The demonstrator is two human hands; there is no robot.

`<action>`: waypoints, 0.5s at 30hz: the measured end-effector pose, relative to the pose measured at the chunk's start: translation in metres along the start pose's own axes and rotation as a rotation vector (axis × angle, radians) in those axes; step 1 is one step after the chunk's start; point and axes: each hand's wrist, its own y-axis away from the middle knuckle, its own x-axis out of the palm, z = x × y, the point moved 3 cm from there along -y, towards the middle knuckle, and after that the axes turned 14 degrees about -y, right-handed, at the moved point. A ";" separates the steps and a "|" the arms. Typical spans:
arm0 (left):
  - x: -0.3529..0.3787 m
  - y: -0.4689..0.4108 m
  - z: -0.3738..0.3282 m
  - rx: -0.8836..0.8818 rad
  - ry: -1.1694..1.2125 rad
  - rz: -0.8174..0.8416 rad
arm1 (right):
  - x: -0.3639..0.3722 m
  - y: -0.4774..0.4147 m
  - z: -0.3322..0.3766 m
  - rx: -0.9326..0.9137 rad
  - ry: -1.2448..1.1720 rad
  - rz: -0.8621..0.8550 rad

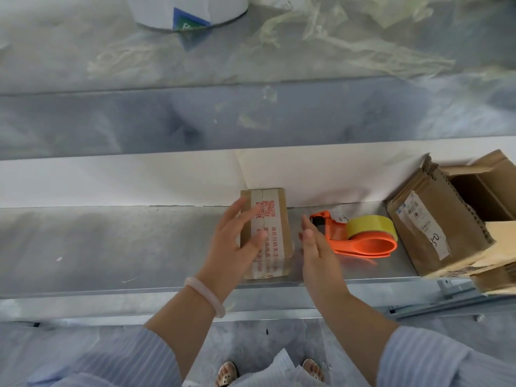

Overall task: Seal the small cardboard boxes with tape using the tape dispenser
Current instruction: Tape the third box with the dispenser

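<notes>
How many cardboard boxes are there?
2: the small taped box in the middle, by the left hand, and a big open box at the right. Cardboard below it may be another.

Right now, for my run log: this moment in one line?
left hand open over taped box | right hand open beside it | tape dispenser on shelf

Metal shelf [111, 247]: box [279, 219], tape dispenser [360, 244], carton [435, 219]
</notes>
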 end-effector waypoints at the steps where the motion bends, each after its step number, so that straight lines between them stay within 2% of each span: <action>1: -0.001 0.004 0.002 0.060 -0.077 0.018 | -0.003 0.003 0.005 -0.115 0.090 0.059; 3: 0.003 0.010 0.015 0.177 -0.296 0.066 | 0.000 0.008 0.011 -0.299 0.370 0.246; 5: 0.007 0.013 0.031 0.273 -0.478 0.067 | 0.003 0.007 0.007 -0.403 0.549 0.348; 10: 0.005 0.009 0.040 0.363 -0.550 0.139 | -0.002 -0.002 -0.002 -0.419 0.464 0.382; 13: 0.004 0.012 0.043 0.359 -0.537 0.156 | 0.002 0.003 -0.005 -0.320 0.369 0.380; 15: 0.011 0.018 0.043 0.294 -0.477 0.140 | 0.008 0.012 -0.009 -0.232 0.258 0.357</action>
